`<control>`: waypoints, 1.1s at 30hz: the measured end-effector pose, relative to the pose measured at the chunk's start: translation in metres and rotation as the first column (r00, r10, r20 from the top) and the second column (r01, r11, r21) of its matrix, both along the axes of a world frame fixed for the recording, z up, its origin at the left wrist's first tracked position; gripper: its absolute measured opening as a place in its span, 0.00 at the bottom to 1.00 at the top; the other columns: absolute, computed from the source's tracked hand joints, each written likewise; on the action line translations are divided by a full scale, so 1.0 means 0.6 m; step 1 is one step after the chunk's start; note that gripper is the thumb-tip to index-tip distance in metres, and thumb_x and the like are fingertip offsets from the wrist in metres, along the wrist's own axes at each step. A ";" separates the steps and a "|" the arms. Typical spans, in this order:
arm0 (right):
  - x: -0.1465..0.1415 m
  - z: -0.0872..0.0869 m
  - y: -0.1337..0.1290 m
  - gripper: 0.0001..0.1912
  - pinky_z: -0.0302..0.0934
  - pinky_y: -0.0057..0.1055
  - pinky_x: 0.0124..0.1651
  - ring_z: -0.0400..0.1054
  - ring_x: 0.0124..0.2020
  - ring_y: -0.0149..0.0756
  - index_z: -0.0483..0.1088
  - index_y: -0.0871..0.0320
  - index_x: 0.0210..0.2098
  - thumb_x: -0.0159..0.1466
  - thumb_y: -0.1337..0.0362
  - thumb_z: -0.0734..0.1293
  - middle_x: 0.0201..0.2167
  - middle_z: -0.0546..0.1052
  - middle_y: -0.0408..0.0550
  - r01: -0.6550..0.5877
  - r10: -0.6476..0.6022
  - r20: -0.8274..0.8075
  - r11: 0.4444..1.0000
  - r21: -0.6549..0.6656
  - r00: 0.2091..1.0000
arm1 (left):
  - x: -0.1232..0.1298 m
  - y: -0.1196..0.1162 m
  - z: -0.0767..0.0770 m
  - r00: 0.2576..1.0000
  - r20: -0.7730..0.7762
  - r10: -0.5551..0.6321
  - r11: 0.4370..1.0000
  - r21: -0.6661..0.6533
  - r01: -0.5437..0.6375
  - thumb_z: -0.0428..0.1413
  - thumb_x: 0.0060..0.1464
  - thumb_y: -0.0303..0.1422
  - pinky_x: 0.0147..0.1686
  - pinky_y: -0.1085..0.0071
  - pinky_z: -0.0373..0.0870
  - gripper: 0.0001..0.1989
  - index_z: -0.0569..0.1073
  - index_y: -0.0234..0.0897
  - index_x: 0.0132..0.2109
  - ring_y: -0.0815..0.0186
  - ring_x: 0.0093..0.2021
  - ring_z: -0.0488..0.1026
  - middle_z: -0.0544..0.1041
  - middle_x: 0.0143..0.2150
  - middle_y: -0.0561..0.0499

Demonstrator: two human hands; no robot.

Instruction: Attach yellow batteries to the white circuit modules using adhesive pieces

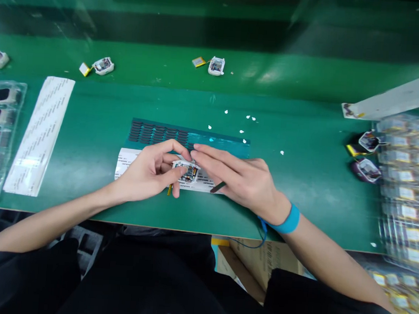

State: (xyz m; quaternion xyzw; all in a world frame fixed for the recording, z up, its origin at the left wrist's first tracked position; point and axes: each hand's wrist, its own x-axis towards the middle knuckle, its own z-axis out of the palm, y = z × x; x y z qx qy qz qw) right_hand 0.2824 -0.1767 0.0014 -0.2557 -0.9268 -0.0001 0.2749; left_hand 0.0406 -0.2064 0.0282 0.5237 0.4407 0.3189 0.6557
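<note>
My left hand (149,174) grips a small white watch case (191,175), its thumb lying over the exposed circuit board. A yellow battery edge (170,189) shows below the fingers. My right hand (247,181) is closed around a thin dark flat tool (218,187) whose end sticks out under the palm; its other end is hidden. The right fingertips meet the case's upper right corner. Beneath both hands lies a white printed strip (123,158). Just behind it is a blue-green sheet (214,139) carrying rows of dark adhesive pieces.
Several open cases with batteries, such as one white case (216,66), sit along the back ledge. Clear trays (20,115) stand left, stacked trays (408,190) right. Another white strip (40,135) lies left. Small white tabs (242,131) dot the table. A blue wrist strap (289,220) trails a cord.
</note>
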 end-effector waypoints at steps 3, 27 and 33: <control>0.003 -0.005 -0.003 0.20 0.75 0.23 0.37 0.82 0.47 0.35 0.74 0.55 0.63 0.75 0.74 0.63 0.58 0.82 0.47 -0.056 0.056 0.002 0.998 -0.026 0.998 | 0.000 0.000 -0.001 1.000 -0.009 -0.011 1.000 -0.012 0.011 0.59 0.61 0.30 0.20 0.76 0.65 0.08 0.68 0.36 0.45 0.68 0.20 0.78 0.77 0.24 0.56; -0.013 -0.009 -0.038 0.24 0.77 0.32 0.33 0.83 0.41 0.43 0.65 0.62 0.71 0.77 0.68 0.61 0.60 0.78 0.58 -0.017 0.019 -0.013 0.994 0.104 1.000 | 0.025 -0.035 -0.023 0.966 -0.073 0.249 0.889 0.414 -0.198 0.61 0.60 0.26 0.25 0.79 0.80 0.07 0.69 0.37 0.39 0.64 0.26 0.85 0.82 0.29 0.54; -0.020 -0.008 -0.040 0.24 0.79 0.32 0.40 0.83 0.48 0.44 0.64 0.65 0.70 0.76 0.70 0.60 0.59 0.79 0.60 -0.067 0.066 -0.069 0.998 -0.021 0.995 | 0.024 -0.033 -0.027 0.949 -0.086 0.303 0.814 0.541 -0.211 0.59 0.61 0.23 0.19 0.82 0.73 0.08 0.68 0.38 0.36 0.71 0.19 0.78 0.75 0.23 0.59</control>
